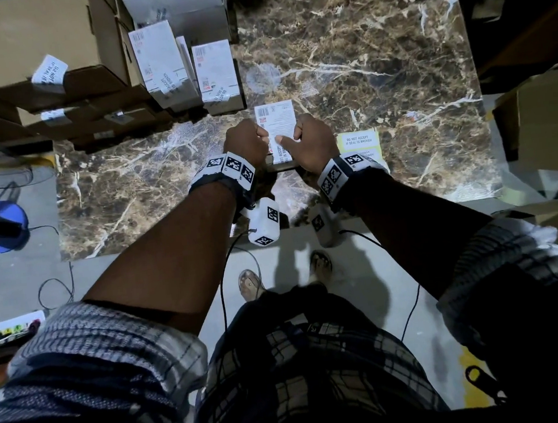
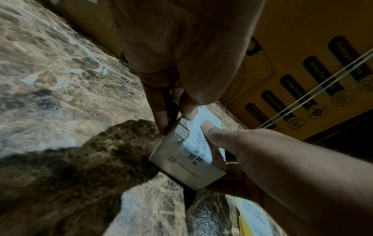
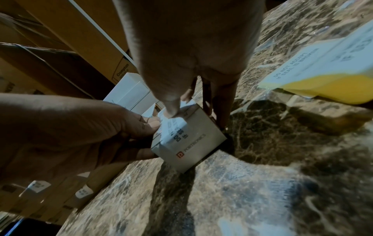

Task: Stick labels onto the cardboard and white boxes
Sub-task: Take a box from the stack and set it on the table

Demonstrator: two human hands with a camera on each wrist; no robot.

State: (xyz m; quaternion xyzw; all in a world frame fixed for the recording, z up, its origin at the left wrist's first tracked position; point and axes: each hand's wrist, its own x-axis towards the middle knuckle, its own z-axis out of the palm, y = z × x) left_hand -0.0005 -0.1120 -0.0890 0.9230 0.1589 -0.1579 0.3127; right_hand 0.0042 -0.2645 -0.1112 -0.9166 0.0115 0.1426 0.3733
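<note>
Both hands clamped on one small white box (image 1: pixel 277 127) at the near middle of a marble table (image 1: pixel 375 63), seen from the head camera: left hand (image 1: pixel 246 144) curled round the box's left side, right hand (image 1: pixel 312 145) gripping the right side with thumb laid across a seal label (image 1: pixel 281 152). Best pressed from the label's middle outward, then folded firmly over the box edge, box held steady. Just right of the right hand, a label sheet (image 1: pixel 358 141) on yellow backing; beyond and left of the left hand, already labelled white boxes (image 1: pixel 214 70) and stacked cardboard boxes (image 1: pixel 36 40). From the left wrist: fingers (image 2: pixel 161 118) pinching the box's far corner, thumb of the other hand flat on the label (image 2: pixel 198 148). From the right wrist: thumb tip (image 3: pixel 171 110) bearing on the label (image 3: pixel 174 131) where it wraps the box (image 3: pixel 193 150); label sheet (image 3: pixel 322 71) close by on the right, nothing blocking the work.
</note>
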